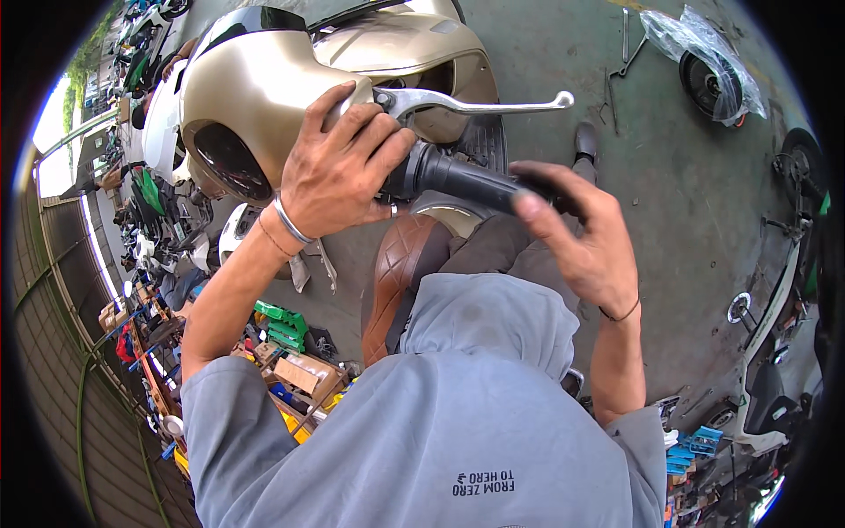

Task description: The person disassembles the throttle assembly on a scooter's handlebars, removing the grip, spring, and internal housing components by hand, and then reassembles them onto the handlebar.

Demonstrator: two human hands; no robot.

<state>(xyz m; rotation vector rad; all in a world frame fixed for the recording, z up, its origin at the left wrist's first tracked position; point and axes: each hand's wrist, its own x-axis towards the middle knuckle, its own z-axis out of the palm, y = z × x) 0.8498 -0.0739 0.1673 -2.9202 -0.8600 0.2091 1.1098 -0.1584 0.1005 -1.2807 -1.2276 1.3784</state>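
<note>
A gold scooter handlebar cover (264, 97) with a dark headlight opening fills the upper left. My left hand (343, 167) lies over its edge beside the lever mount, fingers curled over the cover and thumb underneath. From there a silver brake lever (493, 108) sticks out to the right. Below the lever runs a black rubber handlebar grip (466, 180). At the grip's outer end is my right hand (585, 233), slightly blurred, with the thumb on the near side and the fingers round the far side. Part of the grip's end is hidden by it.
A brown quilted seat (405, 277) is below the bar. A wheel wrapped in plastic (709, 79) and long metal tools (625, 57) lie on the floor. Scooter parts line the right side; boxes (304, 374) and a green crate (282, 324) stand at lower left.
</note>
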